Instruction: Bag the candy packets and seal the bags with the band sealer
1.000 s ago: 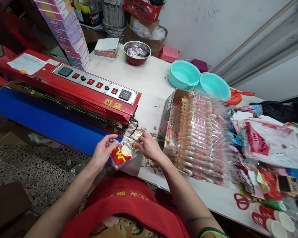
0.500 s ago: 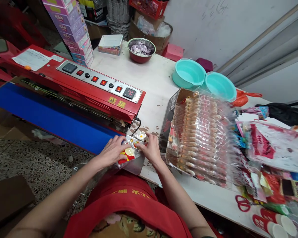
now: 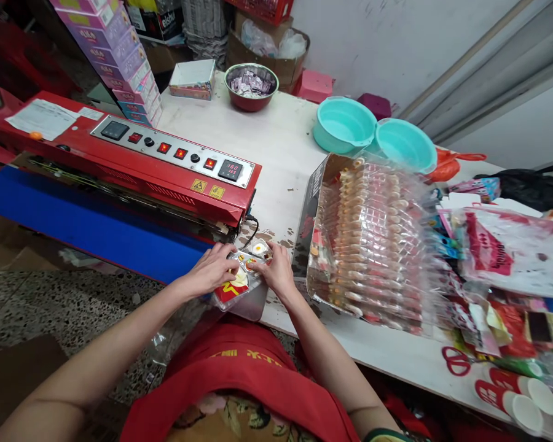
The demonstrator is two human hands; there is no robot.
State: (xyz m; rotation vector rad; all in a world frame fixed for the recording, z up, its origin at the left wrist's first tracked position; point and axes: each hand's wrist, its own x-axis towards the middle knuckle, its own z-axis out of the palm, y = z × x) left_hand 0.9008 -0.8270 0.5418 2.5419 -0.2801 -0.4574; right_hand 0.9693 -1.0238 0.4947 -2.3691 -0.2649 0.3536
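Note:
Both hands are on a clear plastic tray (image 3: 230,294) with small food-shaped pieces in it. A fried-egg shape (image 3: 258,248) sits at its far right, and a red and yellow piece (image 3: 235,286) lies near its front. My left hand (image 3: 212,270) grips the left side, fingers curled over the edge. My right hand (image 3: 277,269) holds the right side, its thumb reaching inward over the pieces. Beneath the tray is a translucent plastic tub (image 3: 253,305) at the table's front edge. The fingers partly hide the pieces.
Left is a red sealing machine (image 3: 166,178) with a blue belt (image 3: 96,221). To the right, a carton (image 3: 314,215) holds a row of clear packets (image 3: 378,245). Turquoise basins (image 3: 345,126), a metal bowl (image 3: 251,101), red scissors (image 3: 456,361) and paper cups (image 3: 511,405) stand around.
The view has shifted slightly. My left fingers have moved a little on the tray, showing more of the red and yellow piece. Both hands keep hold of it.

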